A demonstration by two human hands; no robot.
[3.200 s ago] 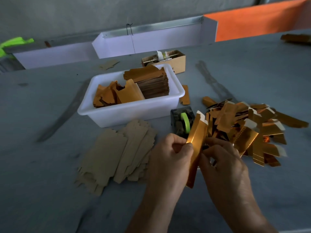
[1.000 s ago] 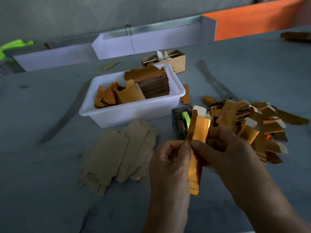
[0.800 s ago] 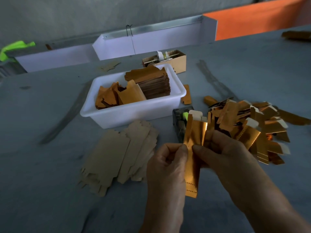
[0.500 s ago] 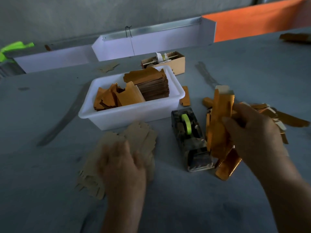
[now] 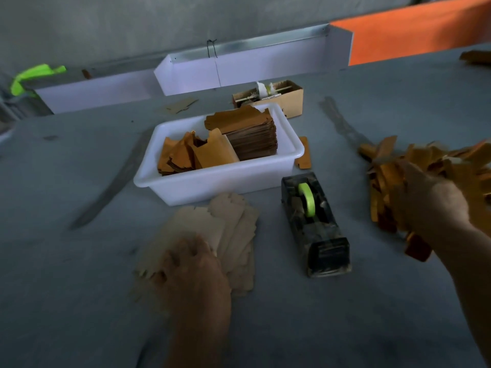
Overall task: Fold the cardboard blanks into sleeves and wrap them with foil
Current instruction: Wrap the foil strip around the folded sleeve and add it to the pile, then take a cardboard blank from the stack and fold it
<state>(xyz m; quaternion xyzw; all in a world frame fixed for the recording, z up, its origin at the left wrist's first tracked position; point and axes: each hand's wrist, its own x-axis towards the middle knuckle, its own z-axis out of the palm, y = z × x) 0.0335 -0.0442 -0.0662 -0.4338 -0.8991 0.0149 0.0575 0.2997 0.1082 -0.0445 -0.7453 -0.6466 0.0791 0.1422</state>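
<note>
The fanned cardboard blanks (image 5: 212, 235) lay at six o'clock of the white tub (image 5: 218, 181), close in, probably so the next one came easily. The left hand (image 5: 191, 272) rested on their near edge, fingers curled onto the top sheet; whether it had pinched one I could not tell. At three o'clock the right hand (image 5: 430, 205) was over the blurred pile of foil-wrapped sleeves (image 5: 414, 166), grip unreadable. The tape dispenser (image 5: 313, 227) stood between both. Bare table (image 5: 345, 328) lay open toward the person for folding.
</note>
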